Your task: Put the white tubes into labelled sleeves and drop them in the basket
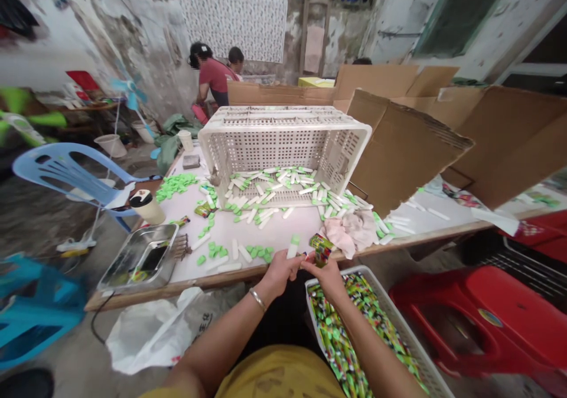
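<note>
My left hand (279,274), a bangle at its wrist, is closed around a white tube with a green cap (293,247), which stands up out of the fingers. Close beside it, my right hand (326,275) pinches a printed green and yellow wrapper (321,248) between thumb and fingers. The two hands nearly meet above the table's front edge. Loose green caps (261,253) and white tubes (228,267) lie on the tabletop just beyond the left hand. Below my right forearm stands a white crate (376,286) full of wrapped tubes.
A white plastic basket (283,127) lies on its side, spilling capped tubes onto the table (225,228). A pink cloth (354,230), cardboard sheets (398,150), a metal tray (166,271) and a cup (148,208) surround the work area. A red stool (500,315) stands right; people sit behind.
</note>
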The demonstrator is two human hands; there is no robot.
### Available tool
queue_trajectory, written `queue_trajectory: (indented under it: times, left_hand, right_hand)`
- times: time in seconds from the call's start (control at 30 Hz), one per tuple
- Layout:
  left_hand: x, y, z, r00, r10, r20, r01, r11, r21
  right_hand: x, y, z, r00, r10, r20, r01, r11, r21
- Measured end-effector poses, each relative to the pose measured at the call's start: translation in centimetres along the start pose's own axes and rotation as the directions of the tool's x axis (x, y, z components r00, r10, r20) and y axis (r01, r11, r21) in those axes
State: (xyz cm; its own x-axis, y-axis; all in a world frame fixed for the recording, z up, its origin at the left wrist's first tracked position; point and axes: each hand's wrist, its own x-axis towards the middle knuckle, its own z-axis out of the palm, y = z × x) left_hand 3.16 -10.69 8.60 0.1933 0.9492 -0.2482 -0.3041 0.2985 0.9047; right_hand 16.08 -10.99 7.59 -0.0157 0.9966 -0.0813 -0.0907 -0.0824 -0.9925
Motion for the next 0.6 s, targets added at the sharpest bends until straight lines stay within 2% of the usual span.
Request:
queue_trajectory:
  times: [0.13, 0.3, 0.43, 0.53, 0.6]
  left_hand:
    - [-0.1, -0.2, -0.5, 0.998, -0.055, 0.030, 0.055, 0.998, -0.032]
    - [-0.2, -0.4, -0.7, 0.998, -0.048, 0.046, 0.047, 0.999, 0.027]
    - [-0.3, -0.3, -0.8, 1.000, -0.015, 0.000, 0.015, 0.993, 0.119]
    - [-0.1, -0.4, -1.5, 0.998, 0.043, -0.046, -0.034, 0.980, 0.195]
    - [0.0, -0.4, -2.2, 0.997, 0.067, -0.032, -0.057, 0.966, 0.254]
  right_hand:
    - [-0.3, -0.5, 0.1, 0.998, -0.068, -0.013, 0.066, 0.990, -0.124]
    - [-0.1, -0.1, -0.1, 0.997, -0.075, 0.020, 0.077, 0.982, -0.175]
    - [-0.1, 0.4, -0.8, 0.990, -0.136, -0.048, 0.121, 0.964, -0.235]
    - [-0.1, 0.5, -1.7, 0.985, -0.163, -0.057, 0.143, 0.955, -0.261]
    - [-0.1, 0.6, -2.2, 0.985, -0.160, -0.069, 0.137, 0.954, -0.266]
